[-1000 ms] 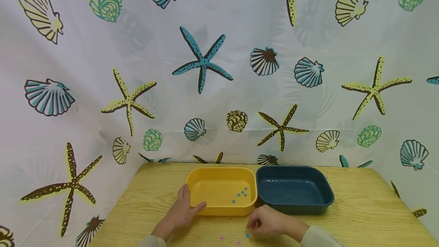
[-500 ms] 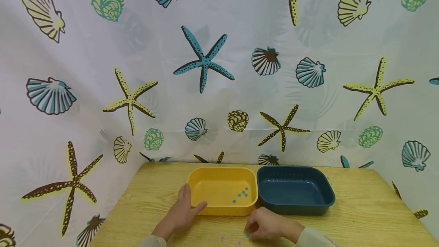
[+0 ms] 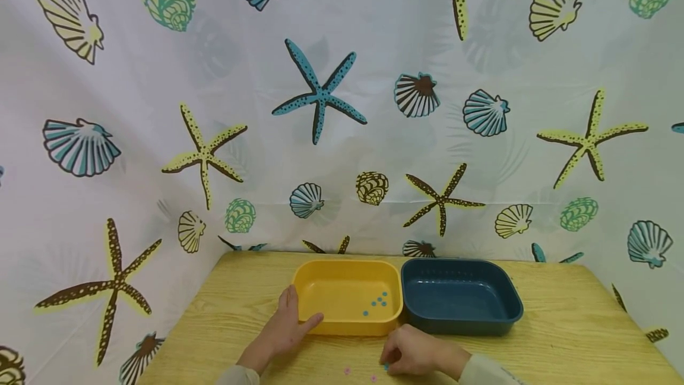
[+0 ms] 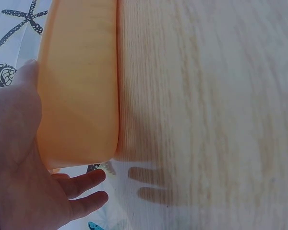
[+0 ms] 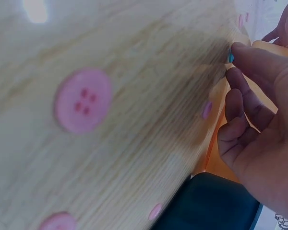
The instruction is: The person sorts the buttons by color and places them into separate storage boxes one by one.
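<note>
My left hand (image 3: 285, 328) rests at the near left corner of a yellow plastic bin (image 3: 347, 328), thumb along the front rim and fingers at the left side. In the left wrist view, two of its fingers (image 4: 89, 182) stick out straight past the bin's end. Just in front of the bins, my right hand (image 3: 415, 350) is low over the table with curled fingers, pinching a small blue button (image 3: 386, 367) at its fingertips. That blue button (image 5: 231, 56) is mostly hidden by the thumb in the right wrist view. Several blue buttons (image 3: 374, 303) lie inside the yellow bin.
A dark blue bin (image 3: 462, 327) stands against the yellow bin's right side. Pink buttons (image 3: 347, 371) lie on the wooden table (image 3: 566, 325); a four-hole pink button (image 5: 84, 100) shows close up in the right wrist view. A shell-patterned curtain (image 3: 342, 153) surrounds the table.
My right hand has shifted slightly left and its fingers have closed in on the blue button. The left hand and both bins stay put. The head view has drifted slightly.
</note>
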A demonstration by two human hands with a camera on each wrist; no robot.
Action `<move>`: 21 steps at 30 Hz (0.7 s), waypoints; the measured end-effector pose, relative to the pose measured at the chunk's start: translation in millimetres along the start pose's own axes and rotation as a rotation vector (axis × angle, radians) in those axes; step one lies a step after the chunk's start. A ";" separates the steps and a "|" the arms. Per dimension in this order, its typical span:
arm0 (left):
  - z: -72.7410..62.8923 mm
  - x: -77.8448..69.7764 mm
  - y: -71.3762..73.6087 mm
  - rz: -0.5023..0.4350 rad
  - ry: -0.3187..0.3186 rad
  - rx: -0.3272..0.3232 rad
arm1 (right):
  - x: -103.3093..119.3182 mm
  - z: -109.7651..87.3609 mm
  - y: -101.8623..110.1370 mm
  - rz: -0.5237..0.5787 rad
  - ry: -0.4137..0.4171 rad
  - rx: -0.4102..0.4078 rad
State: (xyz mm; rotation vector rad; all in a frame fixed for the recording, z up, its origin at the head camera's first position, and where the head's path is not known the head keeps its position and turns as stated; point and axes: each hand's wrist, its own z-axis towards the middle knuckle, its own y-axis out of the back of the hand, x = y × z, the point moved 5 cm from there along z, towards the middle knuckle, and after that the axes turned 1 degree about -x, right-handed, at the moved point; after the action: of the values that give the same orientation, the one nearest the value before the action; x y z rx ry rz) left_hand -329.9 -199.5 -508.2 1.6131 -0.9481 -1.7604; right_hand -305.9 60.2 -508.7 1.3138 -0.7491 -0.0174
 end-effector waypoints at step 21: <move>2.6 2.2 -2.5 0.007 -0.006 0.001 | -2.1 3.0 -2.7 -0.023 -0.001 -0.003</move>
State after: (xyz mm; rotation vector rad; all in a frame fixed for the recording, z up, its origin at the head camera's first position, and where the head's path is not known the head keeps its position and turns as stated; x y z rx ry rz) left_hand -332.5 -199.5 -511.5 1.6041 -0.9561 -1.7612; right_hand -308.0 57.7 -511.9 1.3200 -0.7342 -0.0374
